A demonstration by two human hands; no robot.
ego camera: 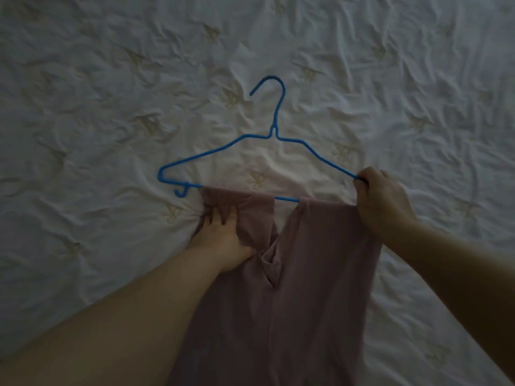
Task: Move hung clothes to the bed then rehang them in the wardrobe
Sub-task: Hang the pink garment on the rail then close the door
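Blue wire, thin and coated, makes up the hanger (274, 140) lying flat on the bed (83, 107), whose white sheet is crumpled and printed with faint bows. The head view is the only one, and it looks straight down in dim light.

The right hand (381, 201) has its fingers curled round the hanger's shoulder corner, pinching the wire where the sloping arm meets the bottom bar. Away from that grip, along the bar, a dusty pink garment (306, 274) is draped over the wire and trails back toward the person. A short stretch of bare bar shows between its two folds, and beyond the far fold the bar runs on to a small hook at the opposite corner.

The left hand (225, 232) holds that far fold — thumb on top of the cloth, fingers tucked under its edge where I cannot see them, pressing into the sheet.

The garment looks to be either going onto the bar or coming off; the frame does not settle which. Risks, as I judge them: the cloth is bunched unevenly, so lifting by one corner could tip the hanger and let the fabric slide toward the low end — or off it. The left fingers may also catch the sheet along with the cloth.
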